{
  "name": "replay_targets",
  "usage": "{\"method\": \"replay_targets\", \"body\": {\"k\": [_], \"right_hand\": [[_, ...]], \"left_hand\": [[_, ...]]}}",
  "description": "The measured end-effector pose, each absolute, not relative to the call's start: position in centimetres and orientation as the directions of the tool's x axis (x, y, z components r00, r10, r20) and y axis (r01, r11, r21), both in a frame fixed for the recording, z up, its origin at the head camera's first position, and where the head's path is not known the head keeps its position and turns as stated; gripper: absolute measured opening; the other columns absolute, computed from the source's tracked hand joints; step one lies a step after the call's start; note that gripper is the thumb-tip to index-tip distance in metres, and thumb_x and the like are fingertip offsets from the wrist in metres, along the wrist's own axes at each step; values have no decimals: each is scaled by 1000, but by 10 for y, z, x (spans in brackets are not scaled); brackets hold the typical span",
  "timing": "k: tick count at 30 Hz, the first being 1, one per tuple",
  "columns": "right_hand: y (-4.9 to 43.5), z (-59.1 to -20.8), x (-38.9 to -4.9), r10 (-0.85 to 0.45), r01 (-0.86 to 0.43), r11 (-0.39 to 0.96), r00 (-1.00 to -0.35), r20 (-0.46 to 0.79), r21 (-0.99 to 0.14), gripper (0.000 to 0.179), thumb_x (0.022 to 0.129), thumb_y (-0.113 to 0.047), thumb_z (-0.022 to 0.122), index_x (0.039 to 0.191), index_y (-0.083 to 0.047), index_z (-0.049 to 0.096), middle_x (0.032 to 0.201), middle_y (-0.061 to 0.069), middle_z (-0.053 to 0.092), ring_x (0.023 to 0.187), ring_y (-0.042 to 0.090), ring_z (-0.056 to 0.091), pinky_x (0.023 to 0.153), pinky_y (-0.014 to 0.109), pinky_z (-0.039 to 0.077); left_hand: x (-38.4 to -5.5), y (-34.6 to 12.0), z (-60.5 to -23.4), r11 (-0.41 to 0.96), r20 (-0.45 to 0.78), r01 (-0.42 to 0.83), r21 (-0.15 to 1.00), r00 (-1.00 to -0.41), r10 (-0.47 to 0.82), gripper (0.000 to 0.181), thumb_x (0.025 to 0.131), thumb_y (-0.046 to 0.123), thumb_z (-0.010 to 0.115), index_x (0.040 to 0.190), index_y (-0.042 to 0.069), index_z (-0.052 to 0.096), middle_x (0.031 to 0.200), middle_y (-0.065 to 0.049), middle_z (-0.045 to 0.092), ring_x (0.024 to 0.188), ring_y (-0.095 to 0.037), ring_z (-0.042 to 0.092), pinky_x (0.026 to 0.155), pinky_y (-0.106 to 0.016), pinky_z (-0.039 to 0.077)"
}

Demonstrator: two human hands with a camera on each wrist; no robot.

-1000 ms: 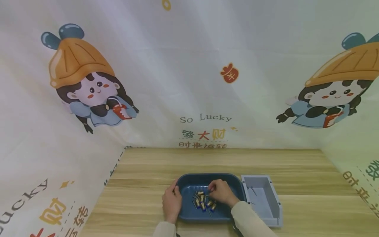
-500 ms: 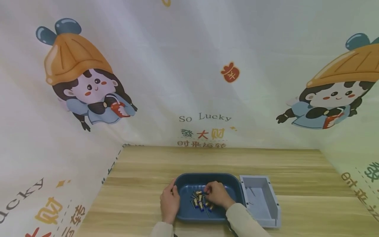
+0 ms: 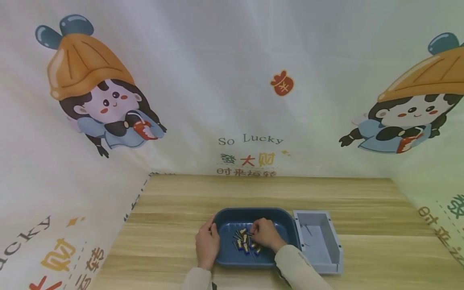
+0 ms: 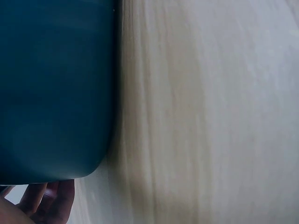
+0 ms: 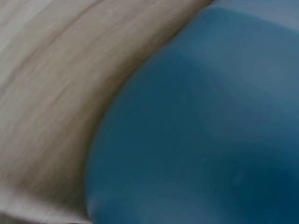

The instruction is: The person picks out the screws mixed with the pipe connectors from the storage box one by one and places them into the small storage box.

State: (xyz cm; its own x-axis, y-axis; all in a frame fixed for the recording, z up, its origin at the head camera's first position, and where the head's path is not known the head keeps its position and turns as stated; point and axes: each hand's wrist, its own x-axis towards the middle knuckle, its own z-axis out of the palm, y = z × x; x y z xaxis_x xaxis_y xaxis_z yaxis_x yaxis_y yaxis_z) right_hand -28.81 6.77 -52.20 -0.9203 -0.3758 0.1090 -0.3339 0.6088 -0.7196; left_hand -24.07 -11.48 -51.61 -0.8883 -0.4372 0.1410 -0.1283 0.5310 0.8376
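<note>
We see the right hand (image 3: 267, 233) low inside the blue tray (image 3: 253, 210), its fingers drawn together at a loose pile of parts; from these views we cannot tell whether it has hold of a piece. The left hand (image 3: 208, 243) grips the tray's left side, its thumb at the rim and its fingers against the outer wall.

Around the right fingertips, we find brass-coloured pieces with blue ends (image 3: 245, 238) mixed with slim dark rods (image 3: 254, 256) on the tray floor. Just beside the tray on the right, a grey bin (image 3: 319, 237) holds a few thin pieces (image 3: 308, 230).

We judge the work to be a sorting job in its early stages: a handful of slender parts lie in the bin, while the pile in the tray is mixed, its brass-coloured pieces unseparated and several rods left among them.

Tray and bin rest on a wood-grain tabletop (image 3: 362, 217). We can make out no brand or label on either. The printed backdrop (image 3: 188, 80) supplies the writing: facing us, "So Lucky" (image 3: 245, 138) stands above "發大财" and "时来运转". To the left we read a cut-off "ucky" and "财"; to the right, the characters are partly out of frame. We cannot make out the mark on the small red pouch (image 3: 282, 83) above.
</note>
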Motion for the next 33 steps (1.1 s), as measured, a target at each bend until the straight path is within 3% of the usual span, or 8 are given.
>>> {"method": "replay_targets", "body": {"k": [12,20,33], "right_hand": [[69,-519,-288,-361,-283,571,-930,73,-770,10,68,10,65,74,2,67,64,3,62,58,6,51,53,19,45],[70,-514,-286,-352,-282,571,-932,80,-771,12,69,10,60,76,3,67,65,4,62,55,7,52,46,19,46],[78,-508,-289,-324,-311,594,-937,133,-742,9,69,4,64,73,-3,67,65,0,61,59,7,51,54,20,44]], "left_hand": [[-240,-114,-514,544,159,-126,830,-881,-446,33,94,8,52,125,7,62,119,-21,65,71,-22,58,54,-34,44],[-240,-113,-516,546,164,-133,827,-872,-461,32,94,10,52,125,8,63,120,-21,64,99,-37,66,72,-51,53],[-241,-114,-516,549,159,-136,825,-876,-455,33,94,10,52,125,8,62,120,-22,64,95,-36,66,67,-50,52]]}}
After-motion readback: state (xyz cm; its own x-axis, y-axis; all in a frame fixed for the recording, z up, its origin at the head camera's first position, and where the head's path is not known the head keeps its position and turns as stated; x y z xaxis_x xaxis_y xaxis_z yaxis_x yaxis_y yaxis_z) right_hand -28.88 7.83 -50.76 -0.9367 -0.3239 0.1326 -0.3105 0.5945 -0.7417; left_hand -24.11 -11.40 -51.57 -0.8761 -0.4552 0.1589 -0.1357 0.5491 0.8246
